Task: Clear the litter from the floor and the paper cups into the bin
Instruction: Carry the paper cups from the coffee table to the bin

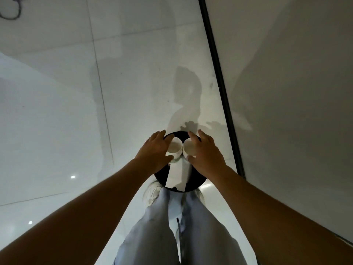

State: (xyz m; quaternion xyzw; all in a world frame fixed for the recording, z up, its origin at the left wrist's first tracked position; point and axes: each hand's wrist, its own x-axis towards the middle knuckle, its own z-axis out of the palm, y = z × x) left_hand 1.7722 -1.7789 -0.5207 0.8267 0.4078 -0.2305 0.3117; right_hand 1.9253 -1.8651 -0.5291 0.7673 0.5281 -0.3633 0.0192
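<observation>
Over the black bin (196, 183), the left hand (155, 150) curls its fingers around one paper cup (174, 148); the right hand (205, 153) grips another cup (189, 148). White paper (176, 175) lies just below both sets of fingers.

both hands (155, 150) (205, 153) on two paper cups (174, 147) (190, 148) over a black bin (196, 183)

cups (181, 148) side by side over bin (198, 181)
</observation>
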